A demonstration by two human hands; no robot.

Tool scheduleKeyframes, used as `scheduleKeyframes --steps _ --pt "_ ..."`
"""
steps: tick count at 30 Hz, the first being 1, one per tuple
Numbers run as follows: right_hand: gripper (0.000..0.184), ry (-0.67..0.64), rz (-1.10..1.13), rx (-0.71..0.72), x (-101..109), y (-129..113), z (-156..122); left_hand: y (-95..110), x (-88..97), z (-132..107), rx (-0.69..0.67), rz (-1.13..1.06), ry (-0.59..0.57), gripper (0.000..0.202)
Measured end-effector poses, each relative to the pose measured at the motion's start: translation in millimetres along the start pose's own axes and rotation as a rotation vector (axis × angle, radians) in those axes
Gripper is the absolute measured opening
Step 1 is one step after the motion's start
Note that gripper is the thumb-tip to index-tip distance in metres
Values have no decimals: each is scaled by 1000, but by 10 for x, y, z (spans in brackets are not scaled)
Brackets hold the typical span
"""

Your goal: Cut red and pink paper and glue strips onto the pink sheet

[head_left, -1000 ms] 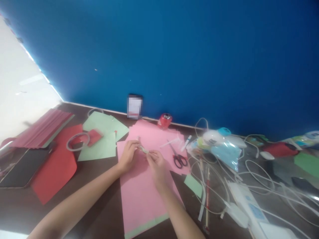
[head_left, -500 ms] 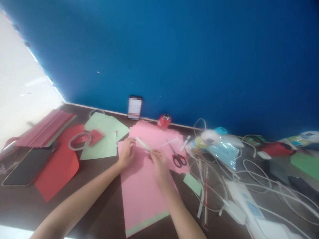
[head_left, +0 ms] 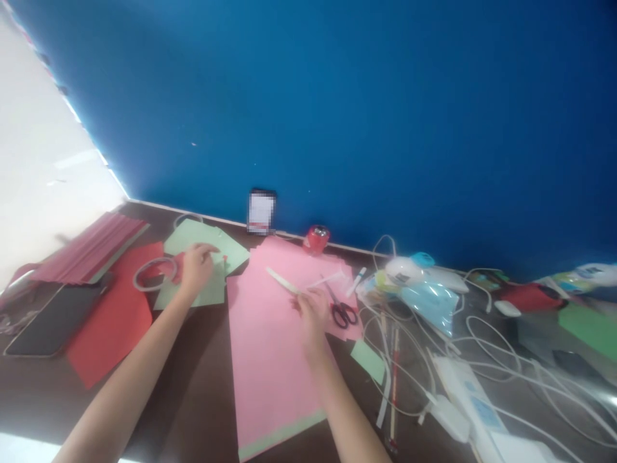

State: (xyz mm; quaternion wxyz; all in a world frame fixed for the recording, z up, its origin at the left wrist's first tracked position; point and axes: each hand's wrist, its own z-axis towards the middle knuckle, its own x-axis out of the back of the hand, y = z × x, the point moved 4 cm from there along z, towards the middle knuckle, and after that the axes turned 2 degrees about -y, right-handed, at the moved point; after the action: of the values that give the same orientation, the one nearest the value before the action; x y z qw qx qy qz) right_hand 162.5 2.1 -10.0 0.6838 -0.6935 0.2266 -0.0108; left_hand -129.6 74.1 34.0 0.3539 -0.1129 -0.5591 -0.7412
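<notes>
My right hand [head_left: 311, 315] pinches one end of a narrow pale paper strip [head_left: 282, 280], which points up and left above a long pink sheet [head_left: 274, 360]. A pale green band runs along that sheet's near edge. My left hand [head_left: 197, 267] is over the light green paper [head_left: 195, 235], fingers loosely bent and apart, with nothing seen in them. Close to its wrist are a tape roll [head_left: 154, 274] and a small red piece partly hidden by the hand. Black-handled scissors [head_left: 343, 315] lie to the right of my right hand.
Red paper [head_left: 113, 321], a folded pink stack [head_left: 96, 247] and a dark phone-like slab [head_left: 55, 318] lie left. A red round object [head_left: 317, 239] stands by the blue wall [head_left: 337, 116]. Tangled white cables [head_left: 501, 366], a power strip [head_left: 465, 386] and a blue packet [head_left: 431, 302] crowd the right.
My left hand has left the strip and moved left, from the pink sheet to above the green paper. My right hand still holds the strip in nearly the same place.
</notes>
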Motion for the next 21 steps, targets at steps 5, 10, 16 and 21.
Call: scheduleKeyframes --steps 5,10,16,21 --pt "20 -7 2 11 29 -54 37 -18 -14 -15 -137 246 -57 28" --pt "25 15 -3 7 63 -109 45 129 -241 -82 -304 280 -156 23" --pt "29 16 10 47 107 -124 100 427 -812 -168 -489 219 -277 16" --pt "29 37 16 53 145 -100 135 519 -1128 -92 -557 134 -315 15"
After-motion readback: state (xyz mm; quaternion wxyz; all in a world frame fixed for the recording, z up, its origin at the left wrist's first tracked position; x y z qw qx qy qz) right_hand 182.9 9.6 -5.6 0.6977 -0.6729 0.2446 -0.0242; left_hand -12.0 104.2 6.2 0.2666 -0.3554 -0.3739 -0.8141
